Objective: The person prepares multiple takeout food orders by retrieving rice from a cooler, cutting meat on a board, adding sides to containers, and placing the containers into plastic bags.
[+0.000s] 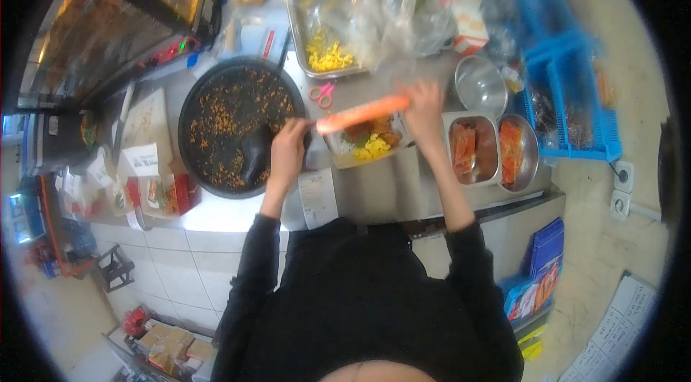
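Both hands are at a long orange strip (363,113), blurred and slightly tilted above an open food box (339,158). Whether the strip is the box's lid, I cannot tell. My right hand (424,109) grips its right end. At its left end, the fingers of my left hand (288,147) are pinched together. Inside the box are yellow scrambled egg (373,147), browned fried pieces (386,131) and something green. The strip hides the back of the box. A black round pan (216,96) with orange-brown crumbs lies just left of my left hand.
Pink scissors (322,94) lie behind the box, near a steel tray (326,74) with yellow egg. To the right stand a steel container (447,147), steel bowls (480,82) and a blue basket (577,152). A printed receipt (318,198) lies at the counter's front edge.
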Available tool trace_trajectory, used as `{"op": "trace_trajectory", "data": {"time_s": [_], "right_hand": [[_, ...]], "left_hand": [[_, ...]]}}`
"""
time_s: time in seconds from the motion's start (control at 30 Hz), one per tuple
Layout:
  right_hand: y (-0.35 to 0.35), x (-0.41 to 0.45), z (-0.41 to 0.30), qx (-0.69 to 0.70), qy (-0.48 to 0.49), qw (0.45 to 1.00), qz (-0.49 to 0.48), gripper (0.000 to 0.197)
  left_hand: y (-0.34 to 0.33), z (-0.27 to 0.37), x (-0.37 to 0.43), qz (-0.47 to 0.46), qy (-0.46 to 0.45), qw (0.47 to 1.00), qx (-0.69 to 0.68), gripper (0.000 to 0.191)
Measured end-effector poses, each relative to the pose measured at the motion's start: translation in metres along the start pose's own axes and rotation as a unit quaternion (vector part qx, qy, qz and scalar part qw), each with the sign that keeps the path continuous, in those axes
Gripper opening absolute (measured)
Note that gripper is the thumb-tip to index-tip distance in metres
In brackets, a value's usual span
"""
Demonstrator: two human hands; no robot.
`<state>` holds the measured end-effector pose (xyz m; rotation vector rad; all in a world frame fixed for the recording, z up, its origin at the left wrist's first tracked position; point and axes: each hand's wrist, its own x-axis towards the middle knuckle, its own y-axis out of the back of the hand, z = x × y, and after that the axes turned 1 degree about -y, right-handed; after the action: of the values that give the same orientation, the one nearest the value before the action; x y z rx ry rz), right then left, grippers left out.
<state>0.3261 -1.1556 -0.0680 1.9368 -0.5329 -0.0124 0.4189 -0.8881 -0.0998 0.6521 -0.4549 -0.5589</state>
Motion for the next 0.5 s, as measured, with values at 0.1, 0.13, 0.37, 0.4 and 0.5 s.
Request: {"op": "trace_trajectory", "data": {"time_s": [0.1,0.13,0.37,0.4,0.5], "right_hand": [[-0.011,-0.07,0.012,0.101,-0.02,0.995,-0.002,0.039],[-0.023,-0.08,0.023,0.097,-0.022,0.995,0.005,0.039],[-0.04,-0.087,0.039,0.351,-0.164,0.921,-0.041,0.032],[-0.024,-0.08,0.032,0.348,-0.166,0.922,-0.029,0.029],[0.008,-0.07,0.017,0.291,-0.165,0.934,-0.124,0.039]], "left_hand": [[-0.024,0.006,-0.03,0.03,0.037,0.999,0.011,0.042],[-0.039,0.005,-0.035,0.052,0.02,0.998,0.017,0.045],[-0.069,0.027,-0.02,0.128,0.092,0.987,-0.041,0.04],[-0.064,0.038,-0.013,0.099,0.163,0.974,-0.125,0.034],[-0.06,0.031,-0.008,0.052,0.216,0.956,-0.193,0.027]]}}
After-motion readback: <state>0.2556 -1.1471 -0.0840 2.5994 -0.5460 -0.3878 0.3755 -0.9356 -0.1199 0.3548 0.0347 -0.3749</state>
